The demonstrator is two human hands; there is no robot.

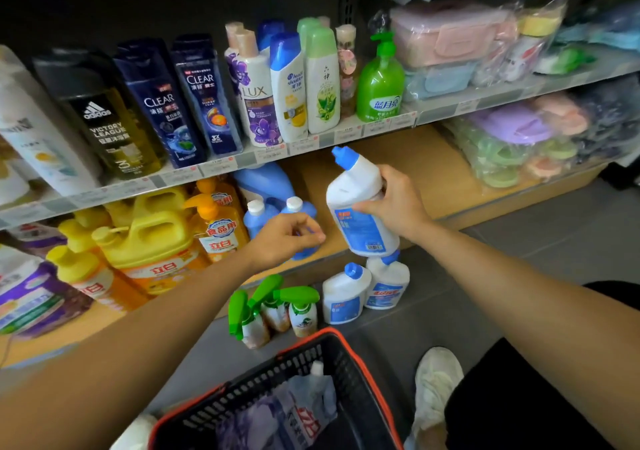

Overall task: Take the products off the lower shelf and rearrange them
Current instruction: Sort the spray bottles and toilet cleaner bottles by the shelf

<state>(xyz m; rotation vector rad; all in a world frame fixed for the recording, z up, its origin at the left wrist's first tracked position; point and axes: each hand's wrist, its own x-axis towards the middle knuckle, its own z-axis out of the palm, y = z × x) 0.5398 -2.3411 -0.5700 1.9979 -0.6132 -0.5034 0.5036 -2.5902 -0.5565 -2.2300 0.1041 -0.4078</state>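
Note:
My right hand (393,204) grips a white bent-neck cleaner bottle with a blue cap (356,204), tilted in the air in front of the lower shelf (408,172). My left hand (287,236) grips one of two small blue bottles with white caps (299,207) standing on that wooden shelf; the hand covers most of its body. Two more white cleaner bottles (346,292) stand on the grey floor below. Three green-trigger spray bottles (273,306) stand on the floor beside them.
Yellow and orange detergent jugs (152,238) fill the lower shelf's left; a large blue bottle (265,181) stands behind. Shampoo bottles (256,86) line the shelf above. A black basket with a red rim (349,349) holding a refill pouch sits near my shoe (436,384).

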